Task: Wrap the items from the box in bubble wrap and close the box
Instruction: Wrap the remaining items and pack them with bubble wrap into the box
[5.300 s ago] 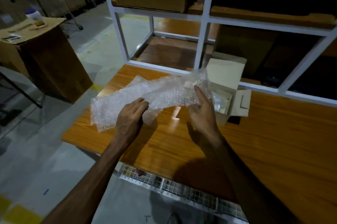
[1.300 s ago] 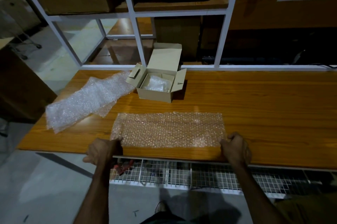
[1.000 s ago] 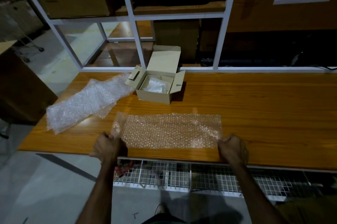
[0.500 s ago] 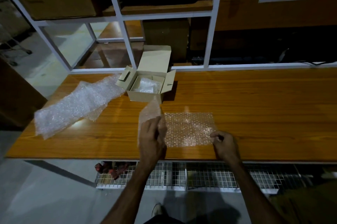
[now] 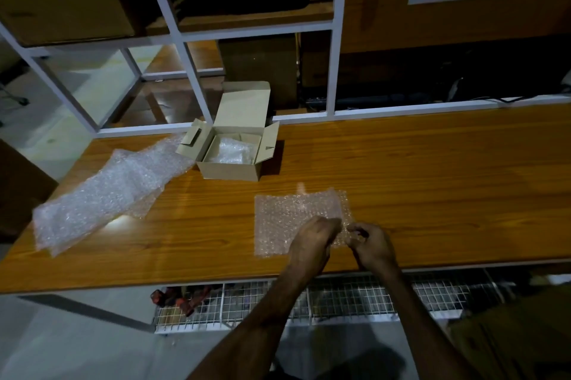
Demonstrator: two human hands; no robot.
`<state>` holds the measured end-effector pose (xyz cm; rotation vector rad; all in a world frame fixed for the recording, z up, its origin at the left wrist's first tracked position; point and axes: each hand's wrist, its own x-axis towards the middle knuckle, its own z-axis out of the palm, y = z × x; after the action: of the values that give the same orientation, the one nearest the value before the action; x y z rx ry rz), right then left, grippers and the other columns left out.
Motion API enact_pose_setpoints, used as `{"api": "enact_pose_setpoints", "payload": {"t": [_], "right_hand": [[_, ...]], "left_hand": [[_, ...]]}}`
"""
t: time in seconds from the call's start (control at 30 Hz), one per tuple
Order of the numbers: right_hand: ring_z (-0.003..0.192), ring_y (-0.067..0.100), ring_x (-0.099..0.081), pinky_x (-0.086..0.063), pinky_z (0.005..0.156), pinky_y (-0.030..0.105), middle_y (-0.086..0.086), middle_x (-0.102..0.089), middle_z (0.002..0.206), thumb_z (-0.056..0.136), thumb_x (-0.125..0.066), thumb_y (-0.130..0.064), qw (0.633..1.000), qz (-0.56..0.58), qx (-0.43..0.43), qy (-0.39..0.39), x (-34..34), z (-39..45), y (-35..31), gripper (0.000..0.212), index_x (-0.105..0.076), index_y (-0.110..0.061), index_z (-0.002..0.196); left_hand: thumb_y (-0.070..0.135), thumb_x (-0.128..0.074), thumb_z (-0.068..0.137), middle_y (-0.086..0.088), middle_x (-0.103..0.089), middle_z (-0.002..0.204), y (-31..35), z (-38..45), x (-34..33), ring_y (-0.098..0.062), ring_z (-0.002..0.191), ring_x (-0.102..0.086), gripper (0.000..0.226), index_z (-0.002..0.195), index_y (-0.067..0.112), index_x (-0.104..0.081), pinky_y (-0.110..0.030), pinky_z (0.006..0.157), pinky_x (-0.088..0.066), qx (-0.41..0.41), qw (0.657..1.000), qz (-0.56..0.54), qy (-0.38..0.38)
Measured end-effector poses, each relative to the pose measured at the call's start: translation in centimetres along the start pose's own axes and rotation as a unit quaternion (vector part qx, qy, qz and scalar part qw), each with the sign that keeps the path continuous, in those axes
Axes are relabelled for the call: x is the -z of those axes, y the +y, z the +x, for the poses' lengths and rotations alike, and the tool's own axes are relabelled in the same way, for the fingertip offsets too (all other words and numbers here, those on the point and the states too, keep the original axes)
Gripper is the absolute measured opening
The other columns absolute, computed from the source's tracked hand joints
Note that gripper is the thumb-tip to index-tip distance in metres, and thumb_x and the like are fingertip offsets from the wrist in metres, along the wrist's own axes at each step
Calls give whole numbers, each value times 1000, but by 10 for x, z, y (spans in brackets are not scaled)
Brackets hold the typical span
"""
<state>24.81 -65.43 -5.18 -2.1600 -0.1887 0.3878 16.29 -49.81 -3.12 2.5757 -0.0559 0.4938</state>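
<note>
Bubble wrap sheet [image 5: 287,219] folded on counter [image 5: 432,181]; left hand [image 5: 312,243] and right hand [image 5: 372,245] fingers pinch its right edge; box [image 5: 230,169] open behind.

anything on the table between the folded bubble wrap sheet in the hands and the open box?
Nothing visible. The folded bubble wrap sheet, held by the left hand and right hand, has only bare table between it and the open box. The loose bubble wrap pile lies off to the left.

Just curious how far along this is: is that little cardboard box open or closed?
Open. The cardboard box has its lid standing up at the back and both side flaps splayed outward, with something clear and crinkly visible inside.
</note>
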Motion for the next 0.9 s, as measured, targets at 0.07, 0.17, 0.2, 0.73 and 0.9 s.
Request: {"api": "enact_pose_setpoints", "payload": {"t": [0.07, 0.17, 0.2, 0.73, 0.9], "right_hand": [[111, 26, -65, -55, 96, 41, 9, -70, 120, 88, -83, -14, 1000, 7, 1, -3, 1, 1, 2, 22, -73, -24, 105], [109, 26, -67, -55, 92, 37, 9, -71, 116, 88, -81, -22, 1000, 1, 18, -2, 5, 3, 5, 17, -74, -25, 103], [109, 27, -68, -54, 91, 35, 10, -72, 117, 89, -78, -21, 1000, -5, 21, 1, 6, 4, 8, 15, -75, -24, 104], [139, 24, -52, -45, 114, 39, 4, -51, 157, 105, -51, -13, 937, -248, 247, -3, -67, -1, -68, 41, -60, -19, 145], [162, 23, -12, -10, 132, 45, 3, -16, 175, 111, -34, -41, 907, -336, 243, -74, -75, 14, -55, 58, -26, -24, 166]], "left_hand": [[3, -61, 98, -6, -73, 110, 0, 1, -7, -22, 102, -63, 27, 120, 16, -69, -40, 84, -56, 1, 1000, 3, -31], [11, -54, 97, -8, -69, 113, -3, -2, -7, -26, 106, -62, 28, 121, 16, -68, -43, 91, -54, 6, 997, -17, -81], [20, -54, 99, -8, -68, 119, -5, -7, -5, -25, 113, -61, 31, 127, 17, -66, -42, 97, -52, 7, 996, -25, -88], [24, -32, 93, -25, -46, 149, -70, -16, 41, -42, 140, -40, 57, 144, 2, -46, -58, 117, -38, 164, 972, 126, -108], [36, -20, 110, -14, 2, 176, -83, -21, 41, -32, 163, 3, 64, 169, 15, -5, -48, 130, 1, 180, 955, 158, -177]]}}
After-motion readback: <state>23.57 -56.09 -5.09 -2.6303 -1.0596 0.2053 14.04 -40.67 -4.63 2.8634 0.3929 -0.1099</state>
